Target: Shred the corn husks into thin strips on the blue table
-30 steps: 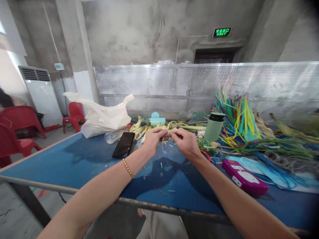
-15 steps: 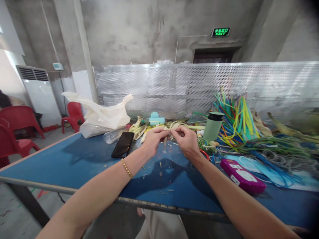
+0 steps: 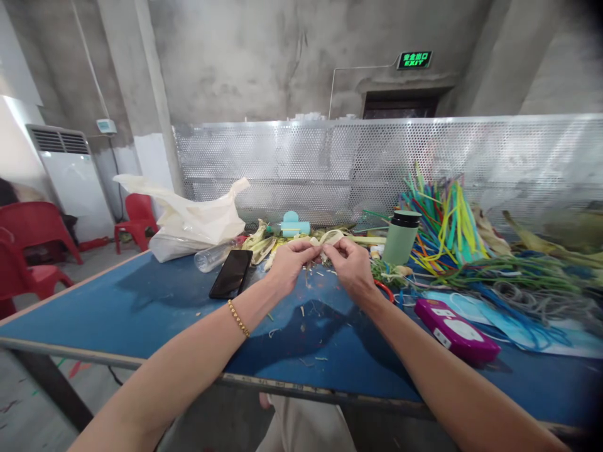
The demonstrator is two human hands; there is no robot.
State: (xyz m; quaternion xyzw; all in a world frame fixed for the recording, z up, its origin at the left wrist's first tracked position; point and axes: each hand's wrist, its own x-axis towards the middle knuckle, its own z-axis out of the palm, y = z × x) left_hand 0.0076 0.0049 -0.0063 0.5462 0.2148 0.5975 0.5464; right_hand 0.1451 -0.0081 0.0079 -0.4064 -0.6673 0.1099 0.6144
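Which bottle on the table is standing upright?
The black-lidded green bottle, beyond the right hand; the clear plastic bottle near the phone lies on its side.

Our left hand [image 3: 289, 262] reaches toward two o'clock, our right hand [image 3: 351, 267] toward ten, both pinching at fingertip level, close together

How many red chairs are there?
3: a near chair at the left edge, a second chair behind it, a third chair right of the air conditioner. Others may be hidden.
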